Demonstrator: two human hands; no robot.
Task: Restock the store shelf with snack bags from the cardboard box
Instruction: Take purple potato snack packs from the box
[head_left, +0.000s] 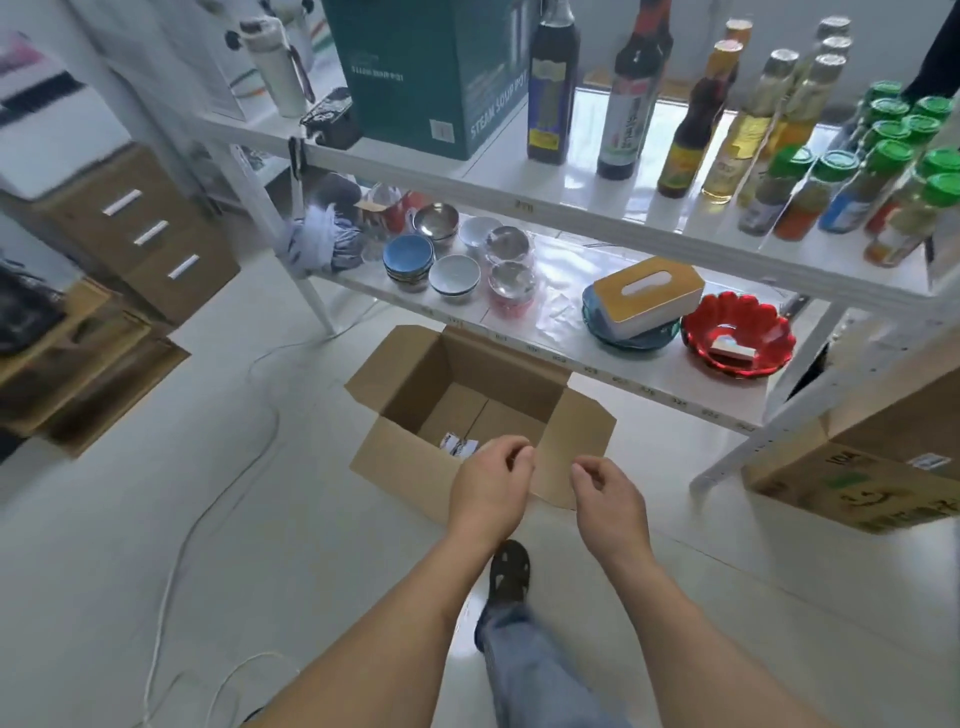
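A: Where's the stock?

B: Cardboard box (467, 410) on the floor, flaps open, right in front of the white shelf (519, 205). Prob parked there so it's a short lift to the shelf. Looks nearly empty: only 1 small black-and-white packet (458, 445) shows at the near inner wall, can't tell if it's a snack bag, too small.

A: Hands?

B: Both bare, nothing held. Left hand (491, 486) hangs over the box's near edge, fingers loosely curled. Right hand (608, 493) just beside it, over the near right flap, fingers loosely curled too, relaxed. Looks like a reach toward the box, my guess.

A: Shelf space?

B: Lower tier has bowls (431, 257) at left, a tissue box (647, 296) on a blue dish, a red bowl (737, 332) at right. Bare strip along the front edge. Upper tier's bottles (628, 93) and green-capped jars (852, 182), packed tight.

A: Risks?

B: White cable (218, 499) trails across the floor left of the box. 1 foot in a dark shoe (510, 569) is planted close behind the box; trip hazard if stepping left.
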